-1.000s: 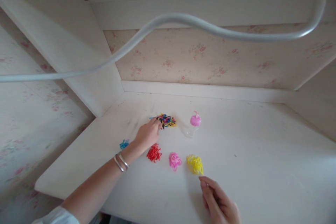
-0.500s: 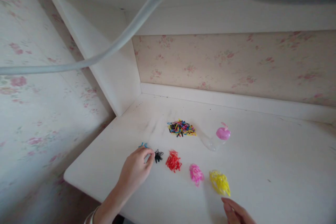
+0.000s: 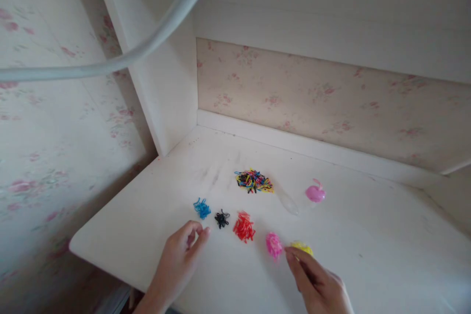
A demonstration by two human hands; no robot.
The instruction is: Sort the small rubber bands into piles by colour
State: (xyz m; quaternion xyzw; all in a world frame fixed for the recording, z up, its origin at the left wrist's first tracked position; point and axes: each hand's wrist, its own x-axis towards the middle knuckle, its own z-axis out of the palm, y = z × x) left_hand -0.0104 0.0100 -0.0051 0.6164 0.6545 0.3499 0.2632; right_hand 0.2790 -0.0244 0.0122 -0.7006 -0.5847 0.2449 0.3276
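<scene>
My left hand (image 3: 180, 252) hovers just in front of a blue pile of small rubber bands (image 3: 202, 208) and a black pile (image 3: 222, 219). Its fingers curl loosely, thumb tip close to the index finger, and no band shows in them. My right hand (image 3: 318, 279) pinches thumb and index together at the right edge of the pink pile (image 3: 274, 246). What lies in that pinch is too small to make out. Partly hidden behind the right hand is the yellow pile (image 3: 302, 247). A red pile (image 3: 244, 227) lies between the black and pink ones.
Farther back on the white desk (image 3: 154, 221) lies a mixed heap of coloured bands (image 3: 253, 181). Beside it are a clear plastic bag (image 3: 289, 202) and a pink object (image 3: 315, 193). A pale cable (image 3: 154, 44) crosses overhead at the upper left.
My left hand has drawn back from the blue and black piles, uncovering the blue one. My right hand has moved up and left to the pink pile, covering part of the yellow. The view has shifted.
</scene>
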